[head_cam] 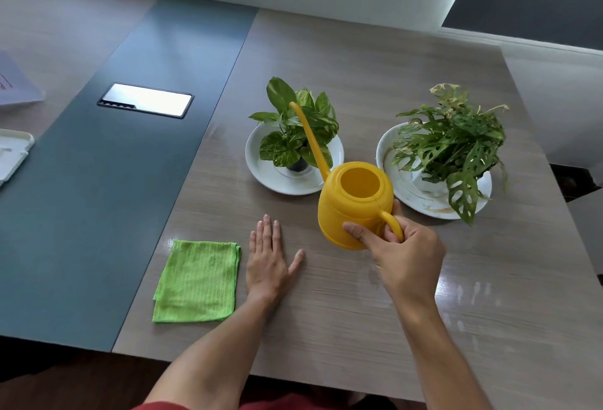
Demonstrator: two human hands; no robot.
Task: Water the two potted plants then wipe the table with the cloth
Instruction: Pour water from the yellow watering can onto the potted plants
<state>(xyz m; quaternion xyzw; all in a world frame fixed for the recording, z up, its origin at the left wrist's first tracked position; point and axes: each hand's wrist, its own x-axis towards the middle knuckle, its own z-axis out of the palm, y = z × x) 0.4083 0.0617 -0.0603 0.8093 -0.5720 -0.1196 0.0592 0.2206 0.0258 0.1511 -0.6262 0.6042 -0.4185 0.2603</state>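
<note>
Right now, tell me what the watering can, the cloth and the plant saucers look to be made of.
Watering can: likely moulded plastic, uniform matte yellow, smooth one-piece spout.
Cloth: probably microfibre, green, with a ribbed woven texture and soft folded edges.
Saucers: glossy white, possibly glazed ceramic, though plastic cannot be ruled out; the right one shows brownish stains.

The table [375,83] bears two saucers [284,178] [411,196], a cloth [197,280], a flat hand [269,261].

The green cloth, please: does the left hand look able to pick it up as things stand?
Probably yes. The left hand lies flat and empty on the table just right of the green cloth, with nothing between them. The right hand is busy holding the yellow watering can.
</note>
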